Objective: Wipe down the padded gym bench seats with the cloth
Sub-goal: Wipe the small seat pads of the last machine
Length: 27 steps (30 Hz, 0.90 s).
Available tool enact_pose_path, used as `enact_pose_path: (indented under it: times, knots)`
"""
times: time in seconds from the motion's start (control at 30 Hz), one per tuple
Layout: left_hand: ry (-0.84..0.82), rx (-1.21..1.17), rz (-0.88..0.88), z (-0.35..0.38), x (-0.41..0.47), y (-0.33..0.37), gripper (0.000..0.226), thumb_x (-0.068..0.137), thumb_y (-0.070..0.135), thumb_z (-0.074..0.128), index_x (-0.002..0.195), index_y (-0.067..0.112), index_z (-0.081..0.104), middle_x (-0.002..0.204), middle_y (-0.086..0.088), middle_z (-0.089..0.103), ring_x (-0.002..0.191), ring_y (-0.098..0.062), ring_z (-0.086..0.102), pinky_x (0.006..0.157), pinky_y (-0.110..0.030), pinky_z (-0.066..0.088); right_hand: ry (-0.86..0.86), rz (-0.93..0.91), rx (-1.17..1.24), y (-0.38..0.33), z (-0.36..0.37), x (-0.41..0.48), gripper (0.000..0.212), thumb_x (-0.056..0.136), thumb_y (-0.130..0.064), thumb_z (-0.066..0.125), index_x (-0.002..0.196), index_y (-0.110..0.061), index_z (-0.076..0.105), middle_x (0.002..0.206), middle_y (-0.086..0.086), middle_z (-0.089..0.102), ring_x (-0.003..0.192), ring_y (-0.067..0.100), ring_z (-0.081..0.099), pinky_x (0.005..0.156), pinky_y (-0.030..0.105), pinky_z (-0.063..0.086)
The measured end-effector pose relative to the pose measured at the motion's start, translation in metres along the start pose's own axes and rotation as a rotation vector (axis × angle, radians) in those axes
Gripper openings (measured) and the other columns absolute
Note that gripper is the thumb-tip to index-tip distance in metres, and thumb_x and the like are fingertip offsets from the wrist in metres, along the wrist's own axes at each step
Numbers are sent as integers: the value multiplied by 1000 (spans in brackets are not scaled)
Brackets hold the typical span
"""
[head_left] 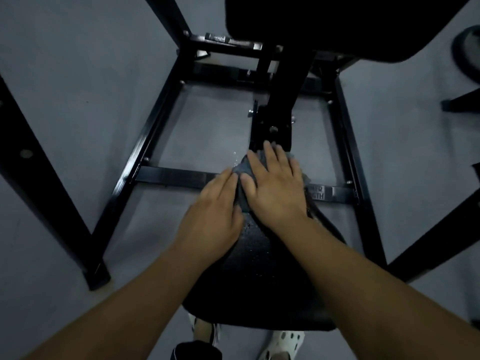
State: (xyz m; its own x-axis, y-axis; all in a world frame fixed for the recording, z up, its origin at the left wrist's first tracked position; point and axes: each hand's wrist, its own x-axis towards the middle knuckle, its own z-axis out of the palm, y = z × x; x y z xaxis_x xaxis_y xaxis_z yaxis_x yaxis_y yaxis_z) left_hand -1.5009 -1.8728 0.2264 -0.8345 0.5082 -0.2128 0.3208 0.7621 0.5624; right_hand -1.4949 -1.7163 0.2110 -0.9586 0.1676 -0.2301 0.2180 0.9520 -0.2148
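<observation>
Two hands lie side by side at the narrow far end of the seat (259, 268), both over the cloth (242, 165). The right hand (275, 188) is flat on top of the cloth with its fingers straight and spread, covering most of it. Grey folds show past its fingertips, by its index finger and at its outer edge. The left hand (215, 216) lies just left of it, fingers straight and close together. Its fingertips touch the cloth's left edge, and its palm rests on the seat's left rim. A dark strip of cloth runs down between the two hands, which nearly touch there. Neither hand curls round the cloth; both press it flat. The seat is black and padded, wide toward the person and tapering away, and small droplets (249, 227) speckle it just behind the hands. Beyond the cloth the seat meets a black post with a bolt (272, 129). The black frame (145, 141) stands on a grey floor (78, 74), and its crossbar (176, 176) passes under the seat's tip. The crossbar carries a label (315, 192) partly hidden by the right hand. A black back pad (337, 27) fills the top of the view. Below the seat's near edge a white clog (283, 344) shows.
</observation>
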Motion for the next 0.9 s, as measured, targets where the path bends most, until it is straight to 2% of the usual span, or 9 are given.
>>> enact_pose_path:
  times: [0.1,0.2,0.3,0.37,0.5,0.57,0.67,0.73,0.9]
  knots:
    - [2,-41,-51,3,-8,-8,64,96,22,53,154,11,29,162,-4,26,145,-17,28,110,-27,31,-42,-122,8,-15,4,-10,61,101,-53,18,156,-30,31,166,3,18,154,24,7,124,45,1]
    - [-34,-24,-20,-1,-18,-12,65,95,26,55,154,12,30,164,-1,23,141,-18,32,106,-25,31,-125,-195,31,20,-6,-47,58,101,-50,24,156,-33,29,167,-1,16,154,21,7,125,43,7]
    - [-48,-25,-28,-2,-24,-12,64,95,25,56,153,12,30,164,-1,22,139,-19,32,107,-33,37,-74,92,111,39,-9,-14,60,98,-43,28,156,-30,31,166,5,17,153,27,14,122,46,21]
    - [-43,-22,-26,0,-27,-13,62,96,25,53,152,10,32,163,-3,24,138,-21,33,107,-35,37,-30,223,136,13,-7,11,69,88,-42,21,154,-24,36,163,12,24,150,32,21,122,49,23]
    - [-72,0,-9,2,-33,-14,62,93,29,44,151,8,35,160,-9,31,141,-24,35,112,-33,29,-106,-98,45,-10,3,-67,64,90,-36,33,153,-24,39,164,7,24,153,28,13,124,47,12]
    - [-60,44,19,1,-37,-14,61,93,31,43,149,8,38,159,-9,34,140,-24,34,113,-37,28,-130,-121,49,19,-1,-117,65,87,-33,41,152,-26,39,164,4,25,153,24,14,123,47,16]
    - [-61,88,41,4,-43,-14,59,94,33,40,148,9,39,159,-8,34,141,-23,30,115,-41,26,-62,110,58,53,-1,-109,69,85,-37,36,153,-24,38,163,7,27,151,28,23,118,53,27]
    - [-52,92,42,7,-44,-14,59,94,33,38,148,8,39,159,-8,33,144,-23,29,116,-43,27,-13,282,97,32,0,-92,66,90,-42,32,154,-23,37,163,10,26,150,31,24,119,53,26]
    - [-50,119,52,11,-47,-16,61,95,36,34,149,8,38,161,-7,30,146,-25,29,117,-43,25,-82,-74,23,12,11,-189,57,103,-48,32,155,-24,33,165,3,23,154,25,14,120,49,20]
